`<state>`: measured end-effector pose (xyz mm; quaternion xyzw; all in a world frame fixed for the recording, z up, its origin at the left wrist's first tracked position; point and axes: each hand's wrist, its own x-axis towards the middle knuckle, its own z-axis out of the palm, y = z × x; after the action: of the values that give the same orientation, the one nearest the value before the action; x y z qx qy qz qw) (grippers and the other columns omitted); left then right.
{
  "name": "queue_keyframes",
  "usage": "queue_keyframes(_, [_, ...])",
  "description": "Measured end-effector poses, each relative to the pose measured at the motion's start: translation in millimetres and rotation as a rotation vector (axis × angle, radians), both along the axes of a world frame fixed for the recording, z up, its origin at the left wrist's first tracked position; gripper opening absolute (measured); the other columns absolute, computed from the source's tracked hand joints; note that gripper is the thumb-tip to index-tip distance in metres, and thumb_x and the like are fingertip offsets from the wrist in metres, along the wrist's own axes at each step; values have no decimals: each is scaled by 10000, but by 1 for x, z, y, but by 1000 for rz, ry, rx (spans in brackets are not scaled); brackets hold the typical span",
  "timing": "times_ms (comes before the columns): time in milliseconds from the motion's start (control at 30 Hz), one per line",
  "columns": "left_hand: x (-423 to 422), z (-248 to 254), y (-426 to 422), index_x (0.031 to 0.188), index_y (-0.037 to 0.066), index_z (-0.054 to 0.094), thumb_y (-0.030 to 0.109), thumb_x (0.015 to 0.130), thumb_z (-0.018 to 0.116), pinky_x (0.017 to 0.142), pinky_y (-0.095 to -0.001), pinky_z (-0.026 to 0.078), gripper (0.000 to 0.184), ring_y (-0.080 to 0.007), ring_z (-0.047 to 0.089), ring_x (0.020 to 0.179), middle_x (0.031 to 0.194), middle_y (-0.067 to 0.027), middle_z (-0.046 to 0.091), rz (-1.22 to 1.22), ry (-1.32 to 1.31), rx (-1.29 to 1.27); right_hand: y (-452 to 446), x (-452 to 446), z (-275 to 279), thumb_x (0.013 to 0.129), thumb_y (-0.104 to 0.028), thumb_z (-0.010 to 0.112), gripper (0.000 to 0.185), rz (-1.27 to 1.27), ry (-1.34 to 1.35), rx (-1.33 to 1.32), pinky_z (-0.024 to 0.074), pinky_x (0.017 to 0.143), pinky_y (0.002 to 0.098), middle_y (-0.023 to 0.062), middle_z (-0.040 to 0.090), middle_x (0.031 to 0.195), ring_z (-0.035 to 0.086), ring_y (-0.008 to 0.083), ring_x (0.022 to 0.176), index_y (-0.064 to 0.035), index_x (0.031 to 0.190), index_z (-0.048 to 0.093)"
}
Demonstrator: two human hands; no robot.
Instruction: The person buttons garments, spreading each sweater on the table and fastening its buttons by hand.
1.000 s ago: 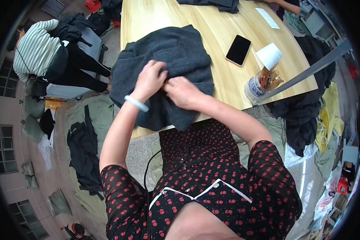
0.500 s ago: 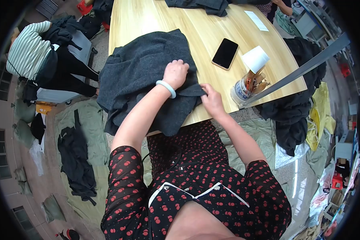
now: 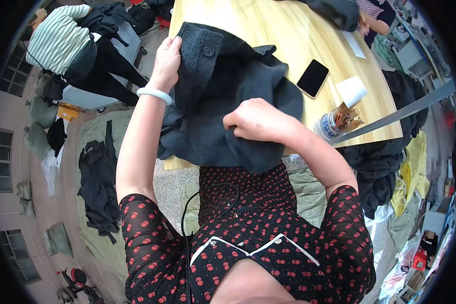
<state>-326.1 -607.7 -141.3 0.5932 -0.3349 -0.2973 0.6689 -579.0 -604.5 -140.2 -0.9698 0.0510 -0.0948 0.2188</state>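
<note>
Pale wooden bench; dark knit garment across its near edge; left hand, grip pinching garment's ribbed top corner; right hand curled at the cloth, cannot tell if grasping; phone beside garment; button near left hand

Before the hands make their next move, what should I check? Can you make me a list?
1. Left hand gripping the edge of the dark grey knitted garment: ok.
2. Right hand gripping cloth too: cannot tell; its fingertips are turned down against the garment.
3. Round dark button in view on the garment's edge: ok.
4. Garment all on the pale wooden table: not ok; its near edge reaches past the table edge.
5. Flat phone with a black screen uncovered: ok, though cloth lies close by.
6. Blue-and-white jar of tools clear of the right forearm: cannot tell; they look very close.
</note>
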Motion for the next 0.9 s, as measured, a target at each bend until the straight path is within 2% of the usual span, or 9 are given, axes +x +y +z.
queue_keyframes(100, [19,-35,-3,937,-21,593,233,919,511,751,-275,427,267,-114,524,806,858,-53,604,15,-64,89,8,23,-2,689,-130,616,98,18,-151,-3,495,633,433,145,620,678,625,323,689,-73,768,622])
queue_keyframes(167, [1,-66,1,916,-59,594,266,900,492,761,-360,449,341,-272,604,852,889,-216,629,64,-540,174,11,48,-27,716,-178,633,125,7,-133,-9,497,638,432,148,628,694,628,327,708,-66,771,623])
queue_keyframes(233, [-25,-93,9,839,-65,603,331,893,508,757,-418,452,411,-400,595,840,855,-259,625,-129,-648,275,6,68,-88,733,-240,651,190,-22,-17,-58,498,656,434,152,637,709,631,333,721,-69,814,645])
queue_keyframes(367, [-57,-111,16,1052,-151,564,600,796,542,923,-404,429,794,-430,560,1041,1047,-343,575,-341,-758,542,-6,54,-118,735,-301,676,305,-79,-27,147,499,763,421,191,647,857,627,342,833,-44,898,660])
queue_keyframes(500, [-67,-69,15,1195,-185,449,617,738,614,977,-384,394,938,-404,498,1153,1194,-355,499,-611,-773,751,-31,2,-76,853,-273,581,315,-191,64,398,474,819,371,169,635,1006,612,311,938,-54,1077,610])
queue_keyframes(567, [-67,-90,15,1111,-198,507,623,707,638,942,-390,427,924,-405,541,1093,1117,-358,542,-459,-823,627,-40,-25,-81,895,-263,523,284,-421,-43,393,481,791,334,150,654,967,634,273,907,-49,1050,625])
queue_keyframes(700, [-77,-83,9,1025,-134,574,558,696,684,908,-404,446,774,-377,560,1069,1082,-304,583,-553,-969,686,-30,-47,-89,849,-323,608,370,-375,79,515,484,761,311,140,664,914,640,236,854,-24,1067,619])
queue_keyframes(767, [-84,-83,10,1015,-103,586,459,690,724,882,-403,457,664,-370,585,1018,1025,-287,605,-486,-978,652,-24,-43,-97,768,-418,667,520,-382,63,468,487,743,355,171,650,866,637,280,828,9,1060,613])
queue_keyframes(900, [-84,-92,13,1009,-93,589,372,691,744,834,-407,472,584,-364,618,938,938,-283,624,-391,-928,538,-17,-31,-86,737,-408,700,476,-405,67,449,481,729,379,180,647,861,632,301,832,-15,997,632])
